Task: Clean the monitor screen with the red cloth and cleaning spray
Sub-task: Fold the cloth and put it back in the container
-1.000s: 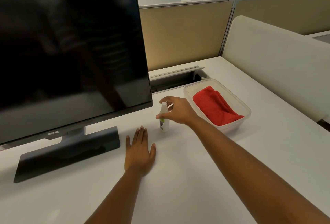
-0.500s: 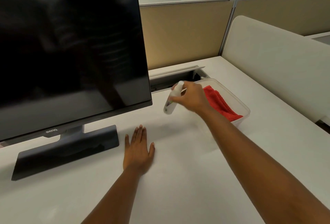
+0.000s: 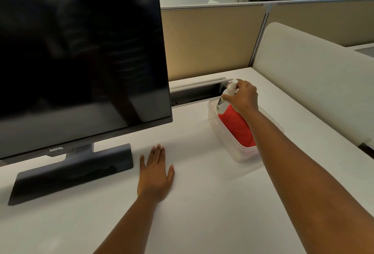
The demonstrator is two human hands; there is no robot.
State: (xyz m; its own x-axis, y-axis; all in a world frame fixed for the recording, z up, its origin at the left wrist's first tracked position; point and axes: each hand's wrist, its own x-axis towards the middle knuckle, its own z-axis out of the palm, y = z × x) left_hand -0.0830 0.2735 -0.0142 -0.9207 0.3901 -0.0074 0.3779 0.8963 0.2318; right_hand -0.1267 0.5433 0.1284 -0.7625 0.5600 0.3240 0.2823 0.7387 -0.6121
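1. Spray bottle (image 3: 226, 97) is off the desk (image 3: 202, 203). A second ago it stood upright on the surface at about 9 o'clock of the clear tub (image 3: 238, 155); now it is held tilted over the tub's far end, directly above the red cloth (image 3: 235, 127).
2. Right hand (image 3: 243, 98) has its grip clamped round the bottle body, fingers curled, nozzle end up. Cannot tell which way the nozzle points.
3. Red cloth is folded inside the tub, not yet picked up, partly hidden by the right forearm.
4. Left hand (image 3: 154, 174) is unchanged: flat on the desk, fingers straight, holding nothing, just beside the monitor base at its 3 o'clock.
5. Monitor (image 3: 81, 51) sits at 9 o'clock of the tub, screen dark and untouched.
6. Read: bottle pickup done; position suggests spraying the cloth rather than the screen comes next. Wiping has not begun, so the task is early.
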